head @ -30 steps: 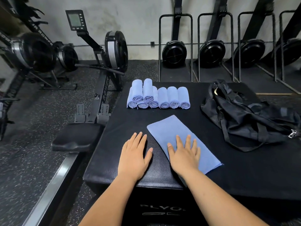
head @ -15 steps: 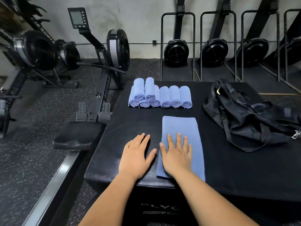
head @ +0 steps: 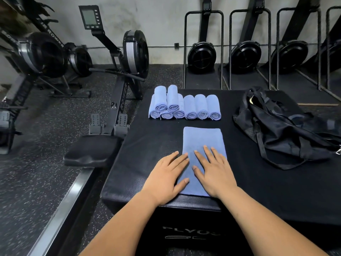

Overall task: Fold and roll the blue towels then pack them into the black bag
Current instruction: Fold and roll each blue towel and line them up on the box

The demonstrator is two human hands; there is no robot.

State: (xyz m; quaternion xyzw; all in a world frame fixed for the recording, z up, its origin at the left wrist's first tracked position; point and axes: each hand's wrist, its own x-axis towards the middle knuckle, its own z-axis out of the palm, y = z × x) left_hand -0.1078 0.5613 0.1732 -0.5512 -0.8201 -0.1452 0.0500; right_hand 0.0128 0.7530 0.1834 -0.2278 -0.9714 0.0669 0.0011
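Observation:
A folded blue towel (head: 202, 139) lies flat as a long strip on the black plyo box (head: 147, 145), running straight away from me. My right hand (head: 214, 170) rests flat on its near end with fingers spread. My left hand (head: 167, 175) lies flat at the towel's left edge, its fingertips and thumb touching the cloth. Several rolled blue towels (head: 184, 106) sit in a row at the back of the box, two stacked on top at the left. The black bag (head: 284, 126) lies slumped on the box's right side.
A rowing machine (head: 118, 74) with a black seat (head: 92, 150) stands just left of the box. More rowers are stored upright along the back wall (head: 245, 54). Speckled rubber floor (head: 46, 163) surrounds the box.
The towel has swung from a slanted lie to straight ahead of me. My left hand has moved right from the bare box top onto the towel's left edge.

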